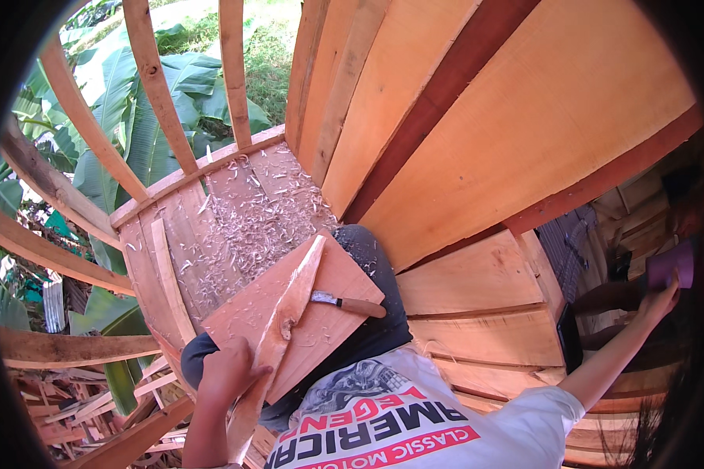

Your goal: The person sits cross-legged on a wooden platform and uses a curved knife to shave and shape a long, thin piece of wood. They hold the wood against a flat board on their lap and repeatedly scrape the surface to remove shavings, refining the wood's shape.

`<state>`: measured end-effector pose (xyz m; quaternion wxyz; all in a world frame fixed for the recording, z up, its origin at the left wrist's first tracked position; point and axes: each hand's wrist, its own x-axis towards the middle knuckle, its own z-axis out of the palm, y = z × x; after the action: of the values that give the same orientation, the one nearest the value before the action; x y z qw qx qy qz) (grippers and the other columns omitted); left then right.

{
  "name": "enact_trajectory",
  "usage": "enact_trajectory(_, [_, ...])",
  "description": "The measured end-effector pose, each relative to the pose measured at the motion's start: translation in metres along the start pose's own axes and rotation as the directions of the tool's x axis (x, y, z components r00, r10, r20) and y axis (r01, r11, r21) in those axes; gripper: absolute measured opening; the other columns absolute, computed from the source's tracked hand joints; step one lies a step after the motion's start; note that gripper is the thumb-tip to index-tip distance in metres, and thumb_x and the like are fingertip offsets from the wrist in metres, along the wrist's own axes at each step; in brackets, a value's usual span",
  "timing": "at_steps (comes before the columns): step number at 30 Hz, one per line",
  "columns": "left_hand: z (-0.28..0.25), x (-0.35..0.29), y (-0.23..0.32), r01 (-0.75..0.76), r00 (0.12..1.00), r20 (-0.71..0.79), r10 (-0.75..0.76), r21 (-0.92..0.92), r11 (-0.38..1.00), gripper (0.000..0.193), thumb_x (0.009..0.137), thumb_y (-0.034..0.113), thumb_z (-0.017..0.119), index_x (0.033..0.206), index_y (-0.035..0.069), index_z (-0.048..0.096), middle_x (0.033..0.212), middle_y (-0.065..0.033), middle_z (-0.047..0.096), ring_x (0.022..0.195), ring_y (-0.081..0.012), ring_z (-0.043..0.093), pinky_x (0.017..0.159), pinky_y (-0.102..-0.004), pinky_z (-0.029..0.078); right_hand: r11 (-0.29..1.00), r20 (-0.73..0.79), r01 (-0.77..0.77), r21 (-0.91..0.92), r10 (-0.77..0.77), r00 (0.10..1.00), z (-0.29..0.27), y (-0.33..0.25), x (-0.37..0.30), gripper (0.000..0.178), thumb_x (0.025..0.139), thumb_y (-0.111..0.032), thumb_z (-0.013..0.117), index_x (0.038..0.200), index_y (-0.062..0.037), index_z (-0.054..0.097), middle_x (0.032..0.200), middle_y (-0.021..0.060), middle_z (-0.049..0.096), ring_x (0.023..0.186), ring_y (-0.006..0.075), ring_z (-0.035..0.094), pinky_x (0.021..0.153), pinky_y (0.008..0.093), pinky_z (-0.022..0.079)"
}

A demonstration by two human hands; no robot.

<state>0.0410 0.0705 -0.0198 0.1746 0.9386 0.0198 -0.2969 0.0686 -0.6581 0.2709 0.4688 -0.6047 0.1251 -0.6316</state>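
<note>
A flat wooden board (332,336) lies across my lap. On it slants a long, partly carved wood piece (293,309) with rough, pale edges. My left hand (231,371) is closed at the lower part of that piece, fingers bent around its edge. A knife (360,306) with a brown wooden handle and short grey blade rests loose on the board, its tip by the carved piece. Far to the right, my right arm is stretched out, and my right hand (662,300) is closed on a purple cup (671,267), well away from the board.
Curled shavings (250,215) cover the plank floor (145,250) ahead. Upright wooden slats (160,86) form a railing at the left, with banana leaves (129,117) beyond. A tall panelled wall (540,117) stands at the right. Another person's limbs (614,301) show dimly beside the cup.
</note>
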Motion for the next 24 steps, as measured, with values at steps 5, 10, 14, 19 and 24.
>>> enact_trajectory(5, [0.002,-0.002,-0.007,-0.013,1.000,-0.016,0.013,-0.021,1.000,0.054,0.073,0.048,0.072,0.091,0.001,0.054,0.087,-0.0189,0.064,0.080,-0.0380,0.065,0.068,-0.0456,0.051,0.996,0.099,0.040,-0.080,-0.032,0.995,-0.010,0.002,0.016,0.063,0.075,-0.026,0.078,0.121,0.0054,0.048,0.115,0.0176,0.055,0.101,0.0290,0.056,0.091,0.0427,0.048])
enact_trajectory(10, [-0.001,-0.004,-0.007,-0.011,1.000,-0.019,0.011,-0.018,1.000,0.054,0.074,0.049,0.071,0.092,0.001,0.054,0.086,-0.0190,0.065,0.081,-0.0381,0.065,0.069,-0.0456,0.051,0.990,0.108,0.055,-0.133,-0.040,0.993,-0.012,0.007,0.024,0.059,0.076,-0.024,0.077,0.119,0.0042,0.049,0.114,0.0175,0.056,0.101,0.0293,0.056,0.092,0.0426,0.047])
enact_trajectory(14, [0.004,-0.003,-0.011,-0.026,0.999,-0.034,0.026,-0.012,1.000,0.054,0.074,0.049,0.071,0.093,0.001,0.055,0.087,-0.0194,0.065,0.082,-0.0379,0.065,0.069,-0.0457,0.051,0.984,0.118,0.072,-0.161,-0.053,0.992,-0.009,0.005,0.021,0.056,0.076,-0.023,0.075,0.118,0.0032,0.049,0.113,0.0174,0.056,0.101,0.0295,0.056,0.092,0.0424,0.047])
enact_trajectory(19, [0.003,-0.003,-0.010,-0.024,0.999,-0.028,0.023,-0.032,0.999,0.055,0.075,0.050,0.071,0.094,0.001,0.055,0.086,-0.0198,0.065,0.083,-0.0379,0.065,0.069,-0.0458,0.051,0.976,0.131,0.101,-0.191,-0.077,0.988,-0.007,0.001,0.015,0.052,0.077,-0.021,0.074,0.117,0.0021,0.049,0.111,0.0173,0.057,0.101,0.0299,0.056,0.093,0.0423,0.046])
enact_trajectory(24, [0.000,-0.005,-0.007,-0.007,1.000,-0.014,0.007,-0.022,1.000,0.055,0.075,0.050,0.070,0.094,0.001,0.054,0.085,-0.0194,0.066,0.083,-0.0382,0.064,0.070,-0.0454,0.051,0.962,0.127,0.155,-0.227,-0.128,0.984,-0.001,-0.013,-0.003,0.048,0.078,-0.019,0.072,0.116,0.0009,0.050,0.110,0.0173,0.058,0.102,0.0302,0.057,0.094,0.0421,0.045])
